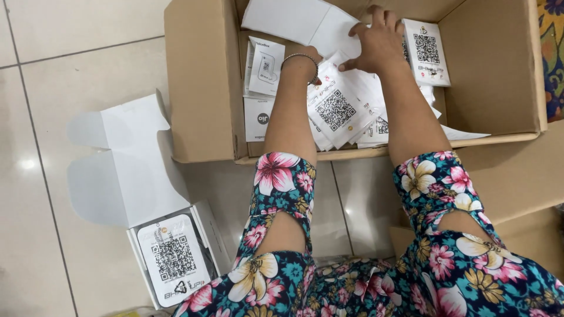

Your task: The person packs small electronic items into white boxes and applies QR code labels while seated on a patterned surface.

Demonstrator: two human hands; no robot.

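Note:
Both my arms reach into a large open cardboard box [200,88] on the tiled floor. My right hand [376,41] pinches a white sheet of paper [305,23] near the box's back. My left hand [306,61], with a thin bracelet on the wrist, is bent down among white cards printed with square codes [338,108]; its fingers are hidden, so what it holds is unclear. A small white box with a square code [427,51] leans at the right inside. Several white packs [263,76] stand at the left inside.
An open white carton [135,170] lies on the floor at the left, holding a white card with a square code [173,258]. A brown cardboard flap [517,182] lies at the right. Patterned fabric [552,53] shows at the right edge.

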